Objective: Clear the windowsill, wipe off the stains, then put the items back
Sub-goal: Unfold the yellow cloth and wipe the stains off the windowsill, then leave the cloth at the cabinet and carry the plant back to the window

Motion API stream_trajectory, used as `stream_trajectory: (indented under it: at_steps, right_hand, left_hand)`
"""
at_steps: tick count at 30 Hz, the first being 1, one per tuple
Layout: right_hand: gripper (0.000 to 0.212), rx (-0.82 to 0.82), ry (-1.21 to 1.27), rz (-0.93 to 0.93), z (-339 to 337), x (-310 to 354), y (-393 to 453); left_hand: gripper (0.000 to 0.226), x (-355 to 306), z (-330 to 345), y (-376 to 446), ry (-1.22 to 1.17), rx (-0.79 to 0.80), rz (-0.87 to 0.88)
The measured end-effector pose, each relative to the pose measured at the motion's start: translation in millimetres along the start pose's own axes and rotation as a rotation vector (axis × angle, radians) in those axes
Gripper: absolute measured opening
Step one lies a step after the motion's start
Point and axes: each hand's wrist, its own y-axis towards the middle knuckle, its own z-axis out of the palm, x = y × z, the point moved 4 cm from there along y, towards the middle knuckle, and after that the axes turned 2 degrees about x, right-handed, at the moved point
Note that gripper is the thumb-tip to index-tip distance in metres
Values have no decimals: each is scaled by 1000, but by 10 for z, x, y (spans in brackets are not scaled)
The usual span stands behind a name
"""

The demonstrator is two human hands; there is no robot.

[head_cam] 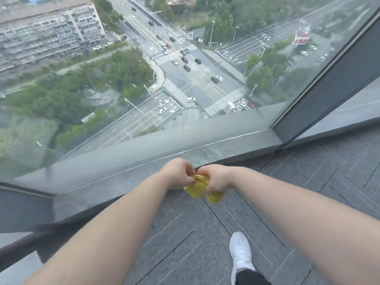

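Curled fingers of both hands clamp a yellow cloth [202,188], bunched between them above the near edge of a grey windowsill [144,159]. The left hand [177,173] grips the cloth's left part, knuckles up, fingertips tucked down into the fabric; the right hand [216,178] closes round its right part, with a crumpled fold hanging out below the fist. The two hands touch or nearly touch at the knuckles, the cloth twisted in the middle between them. Its lower corners droop clear of both hands, over the floor rather than on the sill.

Bare forearms run back from the hands to the near corners of the view. The windowsill stretches from the far right to the near left as a long, dull stone ledge beneath a tall glass pane [144,68]; a dark window post [329,83] rises at the right, where the ledge turns a corner. Near the person lies a grey carpeted floor [185,243] with fine line patterns, and a white shoe [240,254] with a dark trouser cuff stands on it at the near right. Through the glass, far below, a road crossing with cars, trees and a block of flats is seen.
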Motion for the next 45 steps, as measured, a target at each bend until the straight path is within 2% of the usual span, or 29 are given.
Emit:
stream_trajectory:
  at_steps: [3, 7, 13, 17, 22, 29, 35, 38, 42, 45]
  right_hand:
    - [45, -37, -58, 4, -157, 606, -596]
    - [37, -87, -208, -39, -291, 1387, -1333]
    - [37, -241, -360, -187, -501, 2286, -2105]
    - [33, -266, -478, -353, -402, 2746, -2556]
    - [32, -199, -723, -546, 135, 3310, -3305]
    - [26, -78, -1095, -838, 1355, 4178, -4517]
    - [22, -32, -1320, -1084, 2971, 4610, -5779]
    - [14, 38, -1417, -1179, 3955, 4567, -6564]
    - [27, 82, -1657, -1301, 5328, 4183, -7608]
    - [25, 127, -1831, -1390, 6220, 3726, -8303]
  left_hand:
    - [16, -119, -484, -683, 61, 6, 8]
    - [20, -278, -1085, -1601, 146, 13, 31]
    - [22, -429, -1800, -2841, 200, -154, -77]
    - [19, -507, -1915, -3777, 189, -300, -219]
    - [15, -613, -1618, -4997, 219, -378, -416]
    - [22, -755, -737, -6937, 38, -524, -709]
    - [8, -1006, 602, -8776, -234, -706, -973]
    - [16, -1284, 1503, -9666, -277, -768, -1081]
    - [19, -1787, 2781, -10753, -307, -800, -1207]
    - [21, -2212, 3732, -11343, -378, -785, -1284]
